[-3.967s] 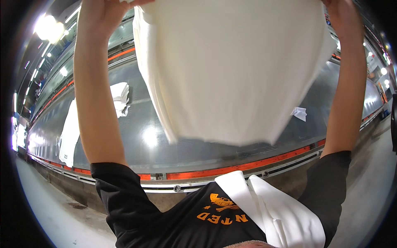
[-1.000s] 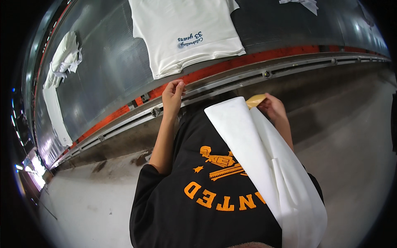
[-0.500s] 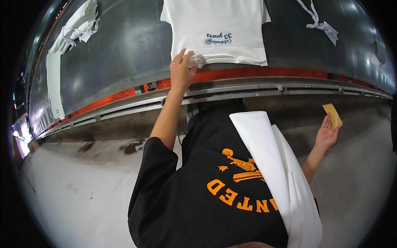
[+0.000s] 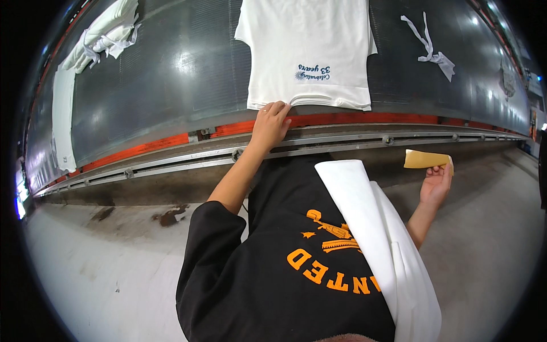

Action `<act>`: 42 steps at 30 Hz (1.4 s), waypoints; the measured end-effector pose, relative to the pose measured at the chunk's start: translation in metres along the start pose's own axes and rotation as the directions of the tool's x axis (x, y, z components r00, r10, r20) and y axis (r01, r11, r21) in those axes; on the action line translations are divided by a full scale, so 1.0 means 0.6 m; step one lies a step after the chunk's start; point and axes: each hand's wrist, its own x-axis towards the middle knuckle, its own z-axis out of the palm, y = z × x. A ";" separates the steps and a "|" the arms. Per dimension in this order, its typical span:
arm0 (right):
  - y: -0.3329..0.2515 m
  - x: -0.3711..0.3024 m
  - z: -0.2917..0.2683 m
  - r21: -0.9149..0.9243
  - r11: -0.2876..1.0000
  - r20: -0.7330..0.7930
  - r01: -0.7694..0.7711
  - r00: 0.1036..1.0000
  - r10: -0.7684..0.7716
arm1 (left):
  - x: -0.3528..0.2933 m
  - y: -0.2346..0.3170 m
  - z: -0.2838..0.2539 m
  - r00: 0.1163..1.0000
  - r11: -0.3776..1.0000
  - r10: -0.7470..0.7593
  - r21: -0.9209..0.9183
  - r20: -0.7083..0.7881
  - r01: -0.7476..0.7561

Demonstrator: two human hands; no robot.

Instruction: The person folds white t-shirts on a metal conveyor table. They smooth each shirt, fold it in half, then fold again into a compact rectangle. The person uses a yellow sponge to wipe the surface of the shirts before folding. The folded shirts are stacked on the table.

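A white T-shirt with blue print lies flat on the dark table, its hem toward me and several fabric layers showing there. My left hand is at the hem's left corner, fingers bent together over the edge. The thumb sits apart, just below the edge. Off to the right, my right hand is held in front of the table and grips a thin yellow-tan sheet, which curls between fingers and thumb. Its kind I cannot make out.
A long white cloth hangs over my right side. On the dark table lie a bundle of white fabric with a long white strip at left, and a knotted white strip at right. A metal rail runs along the near edge.
The left fingers have drawn together at the shirt's hem. My right hand has moved a little left and tilted the yellow-tan sheet to lie sideways. The view has shifted slightly.
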 end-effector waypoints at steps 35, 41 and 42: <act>0.156 -0.067 0.467 -0.565 0.819 0.704 -0.099 0.461 0.540 | 0.127 0.046 -0.164 0.968 0.680 -0.224 -0.694 0.109 0.235; 0.156 -0.077 0.477 -0.305 0.841 0.684 -0.447 0.511 0.520 | 0.138 0.046 -0.296 0.868 0.616 -0.222 -0.626 0.444 0.477; 0.152 -0.078 0.479 -0.215 0.850 0.679 -0.482 0.551 0.484 | 0.133 0.026 -0.321 0.887 0.639 -0.204 -0.630 0.413 0.440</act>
